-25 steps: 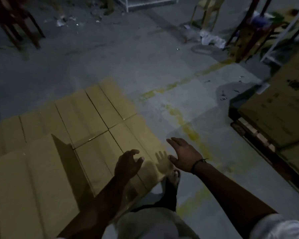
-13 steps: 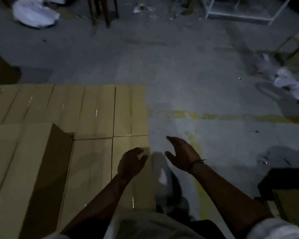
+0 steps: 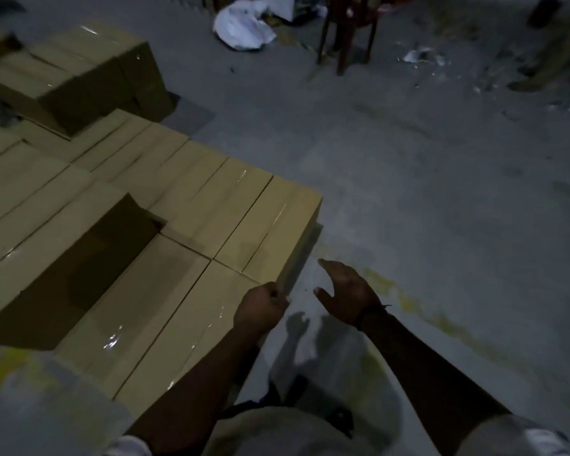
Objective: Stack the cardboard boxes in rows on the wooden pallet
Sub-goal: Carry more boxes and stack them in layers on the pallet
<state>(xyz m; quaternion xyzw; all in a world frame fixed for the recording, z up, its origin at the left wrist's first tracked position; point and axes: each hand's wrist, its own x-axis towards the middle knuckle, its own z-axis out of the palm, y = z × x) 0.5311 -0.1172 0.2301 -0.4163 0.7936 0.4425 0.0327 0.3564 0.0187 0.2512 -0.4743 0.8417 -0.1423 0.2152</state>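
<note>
Standing at the near right corner of a flat layer of cardboard boxes (image 3: 211, 205), a person holds both arms out over it. The boxes lie in tight rows side by side, filling the left half of the view, with shiny tape along their tops. One more box (image 3: 46, 232) sits on top of the layer at the near left, its dark side facing right. A separate stack of boxes (image 3: 79, 67) stands at the far left.

The left hand (image 3: 260, 309) is clenched, fingers curled in, right at the edge of the corner box; I cannot tell whether it touches the cardboard. The right hand (image 3: 346, 291) is released, fingers spread, over the bare concrete floor (image 3: 408, 192) just right of the boxes. A dark band (image 3: 371, 315) circles its wrist. Yellow paint (image 3: 405, 301) streaks the floor near it. Far off lie a white bag (image 3: 244, 28) and dark chair legs (image 3: 346, 34).
</note>
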